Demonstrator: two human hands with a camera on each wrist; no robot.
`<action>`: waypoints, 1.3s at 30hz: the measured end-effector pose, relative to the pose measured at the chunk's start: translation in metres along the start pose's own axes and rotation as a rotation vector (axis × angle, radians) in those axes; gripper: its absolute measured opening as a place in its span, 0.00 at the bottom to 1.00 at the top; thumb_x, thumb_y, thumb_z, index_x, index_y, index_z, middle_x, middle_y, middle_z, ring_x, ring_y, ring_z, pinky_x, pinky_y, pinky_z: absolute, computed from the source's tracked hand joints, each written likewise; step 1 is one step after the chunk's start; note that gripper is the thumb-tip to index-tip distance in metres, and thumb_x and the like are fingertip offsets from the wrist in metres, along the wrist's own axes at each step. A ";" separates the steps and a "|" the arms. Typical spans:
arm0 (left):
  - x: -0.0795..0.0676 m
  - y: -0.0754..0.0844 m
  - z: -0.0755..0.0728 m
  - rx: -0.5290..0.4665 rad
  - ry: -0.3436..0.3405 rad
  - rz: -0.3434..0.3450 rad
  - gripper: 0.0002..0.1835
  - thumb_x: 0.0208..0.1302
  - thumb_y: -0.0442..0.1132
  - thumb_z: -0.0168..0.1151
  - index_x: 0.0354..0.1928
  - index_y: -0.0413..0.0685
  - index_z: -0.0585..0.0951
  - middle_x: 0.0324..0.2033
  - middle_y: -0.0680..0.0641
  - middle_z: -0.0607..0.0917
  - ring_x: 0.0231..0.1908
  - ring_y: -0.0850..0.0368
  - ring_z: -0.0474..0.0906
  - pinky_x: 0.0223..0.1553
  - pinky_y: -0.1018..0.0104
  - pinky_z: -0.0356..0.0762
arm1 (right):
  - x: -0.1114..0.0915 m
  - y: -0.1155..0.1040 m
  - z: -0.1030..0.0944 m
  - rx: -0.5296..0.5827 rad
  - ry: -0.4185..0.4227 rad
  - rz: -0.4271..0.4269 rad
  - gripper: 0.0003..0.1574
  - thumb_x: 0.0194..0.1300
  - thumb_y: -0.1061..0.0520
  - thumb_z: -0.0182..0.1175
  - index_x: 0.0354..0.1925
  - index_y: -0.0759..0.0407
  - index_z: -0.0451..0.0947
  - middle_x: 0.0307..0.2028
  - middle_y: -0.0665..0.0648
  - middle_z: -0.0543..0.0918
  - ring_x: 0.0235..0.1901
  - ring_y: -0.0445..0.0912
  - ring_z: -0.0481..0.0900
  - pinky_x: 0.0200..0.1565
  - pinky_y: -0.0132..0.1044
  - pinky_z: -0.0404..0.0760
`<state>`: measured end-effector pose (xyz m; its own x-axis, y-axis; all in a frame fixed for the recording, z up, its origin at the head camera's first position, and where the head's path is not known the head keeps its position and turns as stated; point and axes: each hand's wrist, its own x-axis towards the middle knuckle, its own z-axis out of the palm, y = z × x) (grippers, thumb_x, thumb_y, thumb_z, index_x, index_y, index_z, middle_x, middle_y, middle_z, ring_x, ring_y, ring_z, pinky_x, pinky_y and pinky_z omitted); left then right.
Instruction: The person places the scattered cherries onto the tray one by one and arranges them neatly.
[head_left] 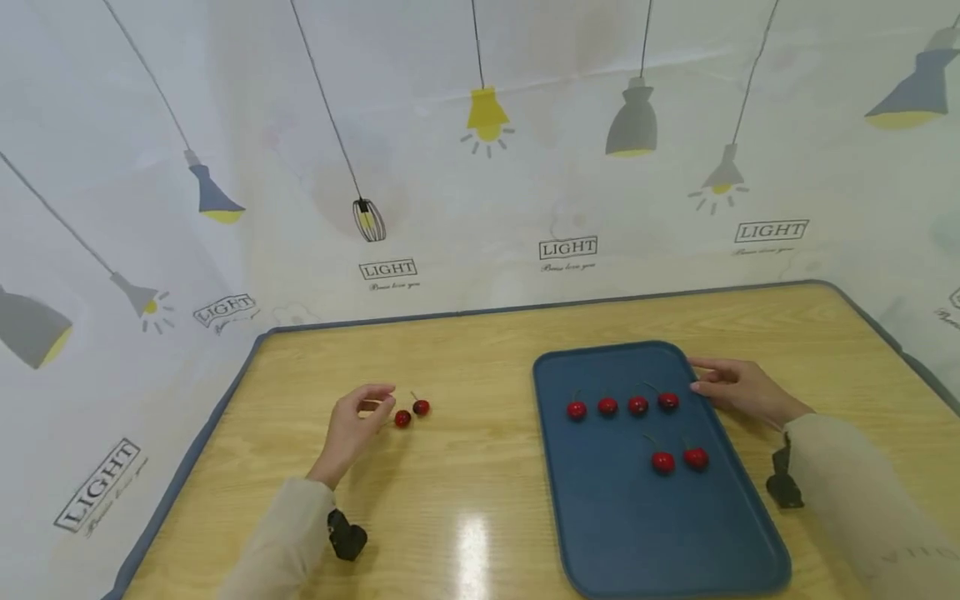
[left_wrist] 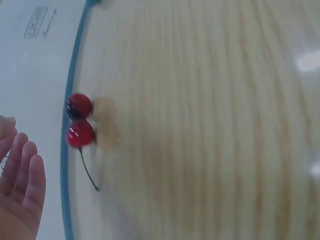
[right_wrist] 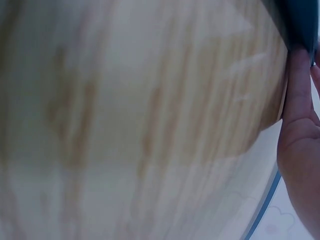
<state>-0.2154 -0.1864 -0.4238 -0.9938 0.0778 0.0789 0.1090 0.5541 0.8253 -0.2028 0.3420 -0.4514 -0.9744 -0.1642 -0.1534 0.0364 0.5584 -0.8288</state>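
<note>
Two red cherries lie close together on the table, a nearer one (head_left: 402, 419) and a farther one (head_left: 422, 407). Just to their left hovers my left hand (head_left: 358, 427), its fingers loosely bent and nothing between them. In the left wrist view this hand (left_wrist: 20, 185) is apart from the cherries (left_wrist: 80, 133). My right hand (head_left: 746, 392) touches the right rim of a blue tray (head_left: 611, 525) with fairly straight fingertips. On the tray sit several cherries, a row (head_left: 607, 406) toward the far end and two (head_left: 663, 462) nearer the right side. The right wrist view shows the fingers (right_wrist: 299, 82) against the tray's edge.
The light wooden table (head_left: 465, 467) has a blue-grey edge trim. A white cloth wall (head_left: 450, 192) printed with lamps rises behind it and on both sides. Dark wrist cameras (head_left: 347, 535) hang below the sleeves.
</note>
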 end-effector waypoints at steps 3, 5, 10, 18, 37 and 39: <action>-0.003 -0.010 0.000 0.017 -0.007 -0.034 0.15 0.61 0.39 0.56 0.47 0.39 0.77 0.42 0.43 0.79 0.41 0.50 0.73 0.39 0.63 0.73 | 0.001 0.001 0.001 -0.003 -0.010 -0.009 0.39 0.60 0.48 0.56 0.63 0.67 0.57 0.41 0.64 0.74 0.38 0.44 0.72 0.37 0.31 0.75; -0.004 -0.016 0.000 0.026 -0.012 -0.045 0.14 0.61 0.37 0.56 0.46 0.38 0.77 0.42 0.42 0.79 0.40 0.51 0.74 0.40 0.62 0.73 | 0.001 0.001 0.002 0.005 -0.022 -0.024 0.39 0.61 0.49 0.56 0.63 0.67 0.56 0.41 0.64 0.75 0.38 0.44 0.73 0.38 0.31 0.75; -0.005 -0.025 0.000 0.048 -0.051 -0.048 0.12 0.59 0.33 0.58 0.45 0.39 0.78 0.41 0.43 0.79 0.40 0.51 0.74 0.42 0.60 0.73 | 0.002 0.002 0.002 0.037 -0.027 -0.032 0.38 0.61 0.51 0.55 0.63 0.67 0.55 0.42 0.65 0.75 0.38 0.42 0.74 0.38 0.31 0.76; -0.008 -0.036 0.001 0.093 -0.092 -0.077 0.13 0.55 0.31 0.61 0.44 0.38 0.78 0.38 0.46 0.79 0.37 0.55 0.74 0.37 0.66 0.72 | 0.000 0.002 0.002 0.019 -0.025 -0.020 0.39 0.61 0.49 0.56 0.63 0.67 0.56 0.42 0.64 0.74 0.39 0.44 0.73 0.39 0.32 0.76; -0.002 -0.033 -0.002 0.176 -0.119 -0.076 0.06 0.55 0.30 0.60 0.36 0.39 0.81 0.27 0.49 0.78 0.28 0.59 0.71 0.30 0.69 0.69 | -0.001 0.002 -0.002 0.084 -0.029 -0.004 0.40 0.61 0.51 0.56 0.64 0.66 0.54 0.43 0.66 0.73 0.37 0.38 0.75 0.39 0.32 0.76; -0.002 -0.032 -0.001 0.180 -0.120 -0.078 0.05 0.55 0.30 0.60 0.34 0.40 0.81 0.26 0.50 0.78 0.27 0.59 0.71 0.30 0.69 0.69 | -0.001 0.002 -0.002 0.079 -0.028 -0.006 0.40 0.61 0.50 0.56 0.64 0.65 0.54 0.43 0.66 0.74 0.37 0.38 0.76 0.39 0.32 0.76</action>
<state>-0.2169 -0.2057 -0.4499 -0.9910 0.1207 -0.0573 0.0442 0.7004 0.7124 -0.2024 0.3453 -0.4519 -0.9680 -0.1906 -0.1629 0.0494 0.4919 -0.8692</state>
